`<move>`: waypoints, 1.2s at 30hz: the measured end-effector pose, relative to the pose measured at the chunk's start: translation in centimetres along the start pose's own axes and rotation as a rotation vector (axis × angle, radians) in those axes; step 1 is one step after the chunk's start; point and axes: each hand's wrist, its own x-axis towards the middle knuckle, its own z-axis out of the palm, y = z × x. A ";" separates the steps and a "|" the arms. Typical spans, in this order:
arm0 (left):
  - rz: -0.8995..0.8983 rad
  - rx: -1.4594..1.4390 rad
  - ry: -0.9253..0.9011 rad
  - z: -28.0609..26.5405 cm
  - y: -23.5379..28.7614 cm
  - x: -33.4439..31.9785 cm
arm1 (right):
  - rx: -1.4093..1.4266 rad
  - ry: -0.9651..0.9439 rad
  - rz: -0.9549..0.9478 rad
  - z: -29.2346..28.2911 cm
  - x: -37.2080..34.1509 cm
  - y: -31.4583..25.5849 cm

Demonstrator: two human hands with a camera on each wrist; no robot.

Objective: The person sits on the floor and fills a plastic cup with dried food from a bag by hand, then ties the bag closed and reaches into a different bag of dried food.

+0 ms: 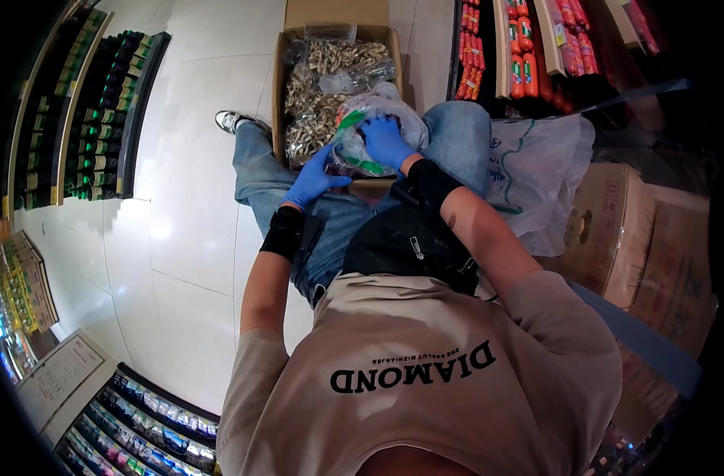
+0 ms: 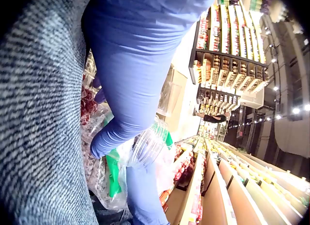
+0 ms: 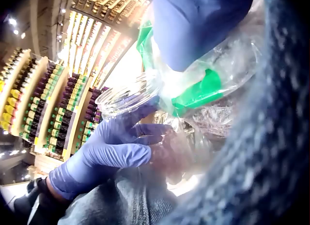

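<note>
A clear plastic bag (image 1: 405,119) with green markings lies over the front of an open cardboard box (image 1: 280,95) between the person's legs. Dark red, wrinkled pieces (image 2: 88,106) show beside the bag in the left wrist view. My gloved left hand (image 1: 314,181) holds a clear plastic jar (image 3: 128,97) at the bag's left side, fingers showing through its wall. My gloved right hand (image 1: 387,143) reaches onto the bag from the right, fingertips bent down at dark contents; whether they grip anything I cannot tell.
Dried mushrooms (image 1: 318,103) fill the box, and another clear jar (image 1: 354,79) lies on them. A white plastic bag (image 1: 536,166) and stacked cartons (image 1: 608,222) are at the right. Shelves of dark bottles (image 1: 108,119) stand left, red-packaged sausages (image 1: 524,63) at the upper right.
</note>
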 end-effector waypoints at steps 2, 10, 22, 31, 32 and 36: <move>0.021 0.002 0.003 0.0 -0.4 0.1 | 0.018 0.007 0.025 -0.2 0.2 -0.1; 0.061 -0.024 0.025 0.1 -0.6 0.2 | 0.188 0.005 -0.008 0.6 0.9 1.3; 0.023 -0.004 -0.006 0.0 -1.0 0.3 | 0.205 -0.064 0.011 -0.3 0.3 0.5; 0.023 -0.011 0.002 0.1 -0.5 0.1 | 0.195 0.051 -0.029 -0.8 0.1 0.2; 0.022 -0.014 0.002 0.0 -0.5 0.1 | 0.172 0.042 -0.041 -1.6 0.0 -0.3; -0.015 -0.078 -0.014 0.0 -0.2 -0.1 | 0.332 -0.064 -0.022 -0.6 0.2 -0.2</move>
